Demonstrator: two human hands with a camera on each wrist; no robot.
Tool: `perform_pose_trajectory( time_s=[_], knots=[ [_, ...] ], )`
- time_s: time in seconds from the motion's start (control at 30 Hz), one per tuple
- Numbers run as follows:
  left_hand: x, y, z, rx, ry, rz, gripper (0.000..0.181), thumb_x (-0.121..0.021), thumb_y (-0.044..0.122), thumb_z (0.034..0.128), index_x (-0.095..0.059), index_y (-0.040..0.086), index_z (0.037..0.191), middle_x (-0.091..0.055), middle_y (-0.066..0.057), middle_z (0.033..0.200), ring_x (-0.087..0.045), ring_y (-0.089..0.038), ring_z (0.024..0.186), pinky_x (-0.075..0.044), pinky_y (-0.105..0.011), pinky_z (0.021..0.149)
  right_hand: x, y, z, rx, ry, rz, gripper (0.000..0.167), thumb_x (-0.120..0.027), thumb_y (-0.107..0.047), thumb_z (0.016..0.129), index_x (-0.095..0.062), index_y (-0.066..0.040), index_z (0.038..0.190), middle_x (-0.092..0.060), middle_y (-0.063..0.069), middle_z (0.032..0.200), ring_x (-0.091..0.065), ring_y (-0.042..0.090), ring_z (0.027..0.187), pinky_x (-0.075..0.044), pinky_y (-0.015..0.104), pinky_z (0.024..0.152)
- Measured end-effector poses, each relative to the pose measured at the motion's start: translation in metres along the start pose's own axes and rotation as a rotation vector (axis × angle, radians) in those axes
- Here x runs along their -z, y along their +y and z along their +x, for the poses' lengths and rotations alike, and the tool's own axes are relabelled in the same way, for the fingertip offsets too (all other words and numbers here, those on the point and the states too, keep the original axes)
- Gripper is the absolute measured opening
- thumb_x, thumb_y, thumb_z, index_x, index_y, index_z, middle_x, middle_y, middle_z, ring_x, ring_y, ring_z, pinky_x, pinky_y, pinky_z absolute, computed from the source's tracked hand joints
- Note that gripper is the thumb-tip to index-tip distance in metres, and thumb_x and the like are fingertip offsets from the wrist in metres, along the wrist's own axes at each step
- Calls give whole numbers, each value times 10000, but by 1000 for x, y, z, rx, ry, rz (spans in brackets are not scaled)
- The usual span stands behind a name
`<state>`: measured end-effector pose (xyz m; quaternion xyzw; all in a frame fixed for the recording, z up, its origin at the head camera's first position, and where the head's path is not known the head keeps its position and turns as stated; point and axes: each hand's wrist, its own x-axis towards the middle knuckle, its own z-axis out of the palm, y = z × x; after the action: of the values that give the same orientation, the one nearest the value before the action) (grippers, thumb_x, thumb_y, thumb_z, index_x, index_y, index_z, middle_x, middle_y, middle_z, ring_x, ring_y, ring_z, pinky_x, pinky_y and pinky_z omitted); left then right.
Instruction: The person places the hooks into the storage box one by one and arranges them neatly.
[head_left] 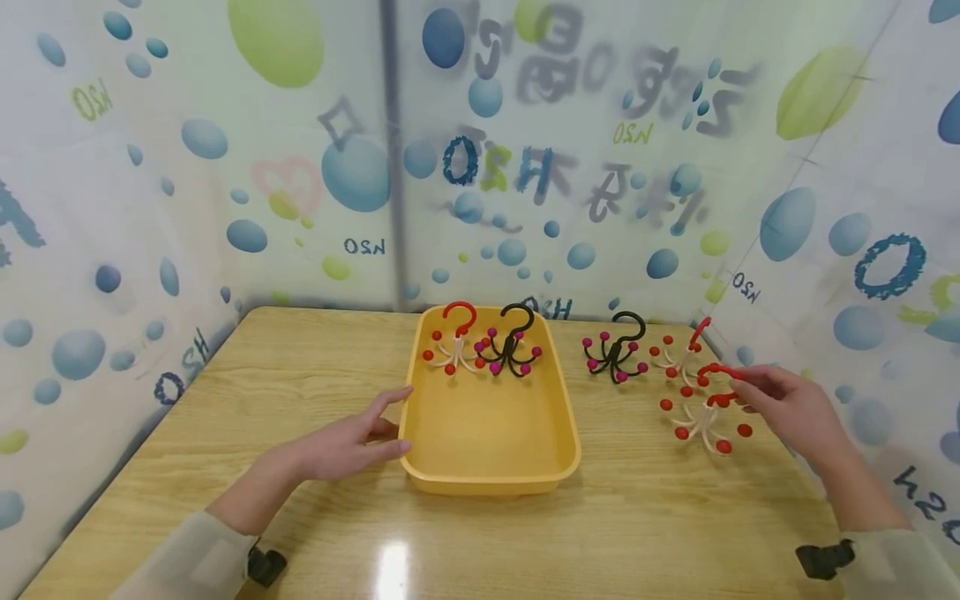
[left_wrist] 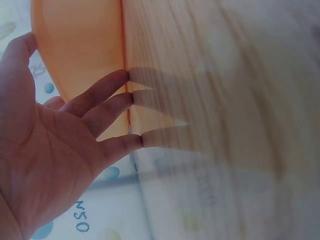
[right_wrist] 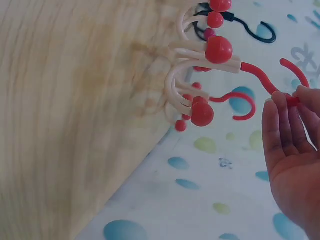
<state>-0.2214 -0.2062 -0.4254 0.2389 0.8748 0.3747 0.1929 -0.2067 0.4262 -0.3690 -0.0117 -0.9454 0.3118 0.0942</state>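
Observation:
At the right of the table my right hand [head_left: 787,408] pinches the red hook of a white-armed hanger [head_left: 703,423] with red balls; the right wrist view shows the fingers and thumb of that hand [right_wrist: 295,150] on the hook of this hanger [right_wrist: 231,65]. My left hand [head_left: 345,442] touches the left wall of a yellow tray [head_left: 487,482], fingers spread. In the left wrist view the same hand [left_wrist: 60,140] lies against the tray side [left_wrist: 85,45], fingertips by the table. Inside the tray lie a red-hooked hanger [head_left: 459,352] and a black hanger [head_left: 510,350].
Right of the tray lies another black hanger [head_left: 615,357] with magenta balls. Just behind the held hanger is a second red-hooked one [head_left: 682,360]. A patterned curtain [head_left: 555,167] stands along the back and sides of the wooden table [head_left: 315,358].

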Motion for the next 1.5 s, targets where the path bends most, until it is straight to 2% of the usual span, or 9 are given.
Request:
perform_pose_trajectory(
  time_s=[0.13, 0.37, 0.6, 0.73, 0.83, 0.97, 1.17, 1.3, 1.5],
  knots=[
    [0, 0, 1, 3, -1, 1, 872, -639, 521, 1102, -128, 239, 1750, -648, -265, 1515, -621, -441, 1428, -445, -672, 1208, -3, -18, -1, 53, -6, 25, 437, -627, -347, 1138, -682, 1, 1398, -763, 254, 1184, -680, -55, 807, -608, 208, 689],
    [1, 0, 2, 8, -10, -7, 877, -643, 527, 1097, -126, 246, 1748, -645, -251, 1525, -614, -435, 1437, -439, -674, 1214, -11, -51, 0, 116, -16, 59, 364, -664, -313, 1123, -723, -28, 1342, -802, 64, 1058, -702, -47, 815, -607, 216, 685],
    [1, 1, 1, 7, -5, 1, 870, -643, 522, 1099, -131, 246, 1747, -653, -255, 1515, -618, -445, 1431, -441, -679, 1209, -20, -91, 1, 202, 8, 125, 308, -705, -283, 1101, -744, -46, 1295, -810, 37, 1025, -712, -13, 817, -606, 221, 676],
    [1, 2, 0, 8, -3, 4, 873, -642, 523, 1099, -130, 242, 1748, -656, -255, 1512, -619, -446, 1429, -442, -679, 1208, -27, -115, 4, 245, -10, 160, 285, -717, -266, 1094, -752, -61, 1289, -786, -39, 987, -699, 15, 812, -586, 243, 646],
    [1, 1, 0, 12, -3, 2, 878, -644, 528, 1097, -129, 244, 1749, -655, -252, 1513, -619, -443, 1429, -446, -675, 1206, -31, -133, 6, 281, -16, 167, 257, -731, -255, 1084, -768, -90, 1278, -777, -44, 964, -698, 28, 804, -575, 250, 632],
    [1, 1, 0, 14, -4, 2, 881, -646, 531, 1095, -127, 250, 1748, -656, -246, 1514, -621, -438, 1429, -442, -675, 1210, -39, -159, 9, 315, -37, 186, 223, -736, -261, 1081, -783, -117, 1245, -775, 40, 965, -672, 90, 772, -554, 250, 612],
    [1, 0, -1, 5, 0, 0, 877, -645, 521, 1099, -121, 251, 1749, -666, -243, 1501, -626, -434, 1424, -446, -670, 1206, -61, -191, 15, 342, -134, 239, 208, -750, -243, 1070, -777, -110, 1228, -768, 108, 975, -660, 276, 780, -558, 269, 611],
    [0, -1, 0, -2, 2, -2, 877, -646, 517, 1099, -122, 247, 1748, -674, -234, 1494, -630, -430, 1420, -457, -662, 1199, -80, -207, 22, 345, -213, 219, 198, -742, -249, 1073, -769, -127, 1225, -775, 67, 982, -682, 245, 800, -575, 284, 637],
    [0, -1, 0, -5, 3, -5, 876, -647, 516, 1099, -125, 244, 1748, -679, -228, 1492, -634, -429, 1418, -455, -662, 1200, -110, -230, 33, 371, -356, 186, 145, -746, -212, 1065, -768, -135, 1186, -797, 105, 1098, -733, 189, 893, -641, 324, 792]
  ],
)
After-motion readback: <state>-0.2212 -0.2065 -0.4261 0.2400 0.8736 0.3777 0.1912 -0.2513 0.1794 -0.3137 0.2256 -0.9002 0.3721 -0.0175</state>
